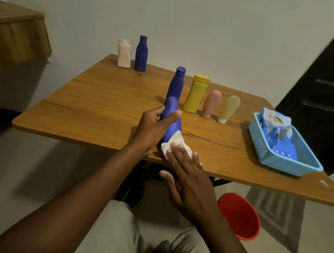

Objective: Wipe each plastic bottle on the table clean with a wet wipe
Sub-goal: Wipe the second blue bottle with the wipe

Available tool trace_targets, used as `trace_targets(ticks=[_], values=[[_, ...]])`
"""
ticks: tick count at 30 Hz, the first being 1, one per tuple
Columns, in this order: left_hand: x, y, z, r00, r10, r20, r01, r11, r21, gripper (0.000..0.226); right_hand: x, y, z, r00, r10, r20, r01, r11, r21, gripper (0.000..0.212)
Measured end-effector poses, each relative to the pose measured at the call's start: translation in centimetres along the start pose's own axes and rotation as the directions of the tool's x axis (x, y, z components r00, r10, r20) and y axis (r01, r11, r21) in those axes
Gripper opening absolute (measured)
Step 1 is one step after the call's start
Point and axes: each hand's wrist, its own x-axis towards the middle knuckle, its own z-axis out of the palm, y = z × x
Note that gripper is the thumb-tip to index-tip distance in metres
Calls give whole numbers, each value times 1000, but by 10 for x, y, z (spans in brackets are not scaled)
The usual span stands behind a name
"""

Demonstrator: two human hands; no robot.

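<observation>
Left hand [154,125] clamped on blue bottle [172,114], right hand [186,179] flat, fingers apart, on wipe [175,144]; wooden table [96,101], pale wall [208,30]

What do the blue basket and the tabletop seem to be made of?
The blue basket looks like moulded plastic: its walls are a fine perforated mesh with a smooth rim. The tabletop shows brown wood grain with a matte finish; whether solid wood or laminate cannot be told.

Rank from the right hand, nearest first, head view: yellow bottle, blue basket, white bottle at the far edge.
From the right hand:
1. Yellow bottle, standing beyond the hand, mid-table.
2. Blue basket, off to the right, near the front edge.
3. White bottle, far left corner by the wall.
</observation>
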Motion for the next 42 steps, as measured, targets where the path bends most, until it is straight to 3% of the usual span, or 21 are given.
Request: trace_targets(ticks=[4,11,20,28,36,42], values=[[-1,-1,0,1000,18,-19,-18,1000,21,28,18,-9,-1,993,108,37,-110,993,35,72],[-1,-3,-1,999,33,-27,-32,999,41,35,8,-15,4,998,-17,68,24,994,-106,64],[1,-6,-2,998,40,-55,-36,997,68,33,16,-14,3,996,78,41,-77,997,-20,68],[4,-11,-2,997,23,-75,-18,998,59,35,5,-4,2,996,-80,35,83,989,-122,56],[6,-12,-2,996,32,-84,-20,990,143,29,21,-12,1,997,77,0,-77,997,-27,63],[6,-13,-2,995,20,-99,-5,989,147,34,11,-9,8,993,-70,-100,69,998,-13,45]])
